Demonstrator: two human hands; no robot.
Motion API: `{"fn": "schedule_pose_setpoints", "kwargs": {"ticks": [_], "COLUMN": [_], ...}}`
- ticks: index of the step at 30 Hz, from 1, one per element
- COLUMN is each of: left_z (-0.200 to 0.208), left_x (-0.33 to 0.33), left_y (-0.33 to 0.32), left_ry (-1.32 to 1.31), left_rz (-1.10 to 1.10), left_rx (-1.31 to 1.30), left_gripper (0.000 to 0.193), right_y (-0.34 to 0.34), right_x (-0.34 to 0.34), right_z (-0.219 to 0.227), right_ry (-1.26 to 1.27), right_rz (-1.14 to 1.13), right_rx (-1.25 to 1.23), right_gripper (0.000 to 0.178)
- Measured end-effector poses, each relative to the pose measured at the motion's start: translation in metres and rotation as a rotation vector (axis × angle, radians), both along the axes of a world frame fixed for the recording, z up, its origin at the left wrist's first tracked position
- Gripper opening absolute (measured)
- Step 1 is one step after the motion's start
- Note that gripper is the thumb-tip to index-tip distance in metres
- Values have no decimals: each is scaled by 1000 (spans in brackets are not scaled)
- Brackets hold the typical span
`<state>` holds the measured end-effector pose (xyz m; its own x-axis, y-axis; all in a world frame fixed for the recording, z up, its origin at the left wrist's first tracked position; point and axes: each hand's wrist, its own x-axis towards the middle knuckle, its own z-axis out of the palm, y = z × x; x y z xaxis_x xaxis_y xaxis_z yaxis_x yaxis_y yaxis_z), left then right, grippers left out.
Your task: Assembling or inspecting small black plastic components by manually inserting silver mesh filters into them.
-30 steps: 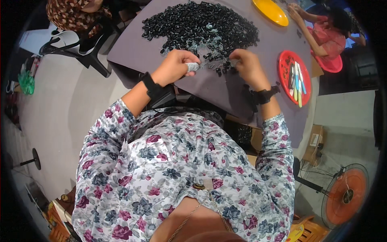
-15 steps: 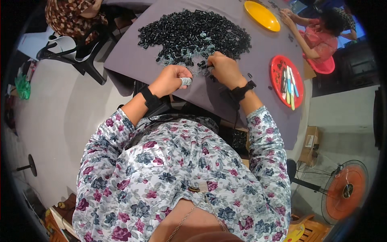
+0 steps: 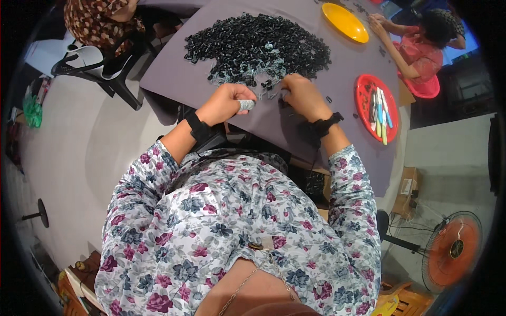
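My left hand (image 3: 224,104) is at the near edge of the table, fingers curled and pinched. At its thumb shows a grey-white, textured piece (image 3: 246,105); whether this is a wrapping or something held, I cannot make out. My right hand (image 3: 307,98) is just to the right, lower fingers curled in, fingertips partly hidden. Beyond both hands spreads a large pile of small black parts (image 3: 258,45), with pale, translucent thin pieces (image 3: 242,75) along its near side. The right hand is beside the pile's near right end.
The grey-covered table (image 3: 337,79) holds a red plate (image 3: 363,113) with several knives (image 3: 380,113) and a yellow tray (image 3: 342,21). A person in pink (image 3: 419,52) works at the far right. Black chair (image 3: 105,71) at left; a fan (image 3: 453,247) at lower right.
My right hand has drawn back to the right, away from the pile's near edge. My left hand keeps its pinch almost in place; the whole view has shifted slightly.
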<state>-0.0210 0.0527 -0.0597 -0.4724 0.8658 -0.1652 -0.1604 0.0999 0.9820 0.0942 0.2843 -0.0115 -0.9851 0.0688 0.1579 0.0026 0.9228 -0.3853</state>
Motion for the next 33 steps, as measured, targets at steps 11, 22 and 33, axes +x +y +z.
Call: {"fn": "schedule_pose_setpoints", "kwargs": {"ticks": [11,22,33], "left_z": [13,13,8], "left_x": [-5,0,2], "left_y": [-2,-2,-1], "left_ry": [-303,-318,-307], "left_rz": [59,35,74], "left_rx": [-21,33,13], "left_gripper": [17,16,16], "right_y": [10,3,3], "right_x": [19,22,14], "right_z": [5,-1,0], "right_ry": [-13,66,114], "right_rz": [-211,-106,-122], "right_rx": [-484,-567,-285], "right_gripper": [16,28,29]}}
